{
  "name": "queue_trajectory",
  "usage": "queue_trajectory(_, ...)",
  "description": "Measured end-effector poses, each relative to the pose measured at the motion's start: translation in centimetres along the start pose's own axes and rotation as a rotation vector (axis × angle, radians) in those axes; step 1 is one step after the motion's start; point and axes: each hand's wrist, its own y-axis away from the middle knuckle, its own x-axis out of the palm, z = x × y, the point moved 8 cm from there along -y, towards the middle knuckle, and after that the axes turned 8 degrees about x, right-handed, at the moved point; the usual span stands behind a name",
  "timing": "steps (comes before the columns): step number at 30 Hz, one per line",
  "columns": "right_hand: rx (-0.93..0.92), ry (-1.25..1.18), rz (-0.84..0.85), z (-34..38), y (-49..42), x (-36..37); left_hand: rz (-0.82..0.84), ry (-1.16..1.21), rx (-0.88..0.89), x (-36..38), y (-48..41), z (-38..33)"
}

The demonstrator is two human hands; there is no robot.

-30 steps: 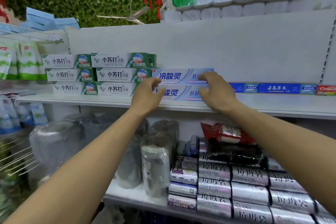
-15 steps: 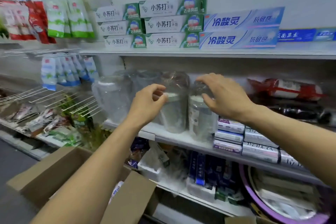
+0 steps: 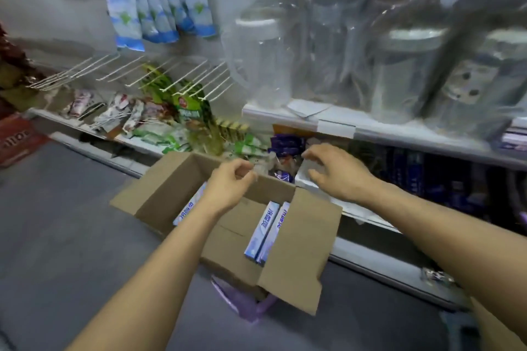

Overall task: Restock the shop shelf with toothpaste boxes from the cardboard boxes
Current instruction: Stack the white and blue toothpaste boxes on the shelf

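1. L hand [image 3: 231, 185]: fingers loosely curled, nothing in it. It hangs over the far rim of the carton [image 3: 159, 194].
2. R hand [image 3: 336, 172]: fingers spread, a bit bent, empty as far as I can see. It's past the carton's far-right corner, at a white pack [image 3: 302, 179] on a low shelf. Touching or not, can't tell (blur).
3. Carton sits open on the floor [image 3: 57, 236], flaps out, right by the shelf unit.
4. Paste boxes are inside: a pair [image 3: 265, 236] side by side against the right flap, plus a single [image 3: 188, 206] at left, half hidden under the L forearm.
5. Key relation: both hands are above & beyond the stock. The pair lies down and back toward the person, between the 2 forearms. Its long axis runs near-to-far, far end leaning a little right. L hand looks nearer to it than R.
6. Step, my read: reaching for the next load – nothing picked yet. Hands prob. need to drop and draw back, then grip across the narrow width.
7. Target shelf isn't in view – only the jar shelf [image 3: 273, 117] w/ clear jars [image 3: 256, 51], and lower ones.
8. Risk: the right flap may catch the R wrist.
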Motion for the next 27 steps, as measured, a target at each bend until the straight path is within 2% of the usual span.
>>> queue_trajectory(6,0.202,-0.211,0.214,0.4,-3.4,11.1,0.143,0.123,-0.210,3.5,-0.8,11.6)
queue_trajectory(10,0.380,-0.390,0.357,-0.3,-6.1,18.2,0.173,0.189,-0.327,6.1,-1.9,16.9)
queue_trajectory(16,0.850,-0.724,0.512,-3.0,-9.0,28.9,0.200,0.266,-0.501,9.8,-2.8,23.1)
queue_trajectory(19,1.102,-0.872,0.522,-4.0,-8.4,33.4,0.248,0.240,-0.528,12.1,-3.3,26.1)
queue_trajectory(21,1.210,-0.888,0.515,-4.5,-7.8,35.8,0.280,0.208,-0.532,13.6,-3.7,27.9)
queue_trajectory(25,1.309,-0.915,0.531,-4.9,-7.6,40.2,0.401,0.149,-0.511,17.0,-4.5,30.6)
queue_trajectory(27,1.371,-0.902,0.448,-4.9,-7.5,41.7,0.446,0.126,-0.506,18.6,-5.0,31.7)
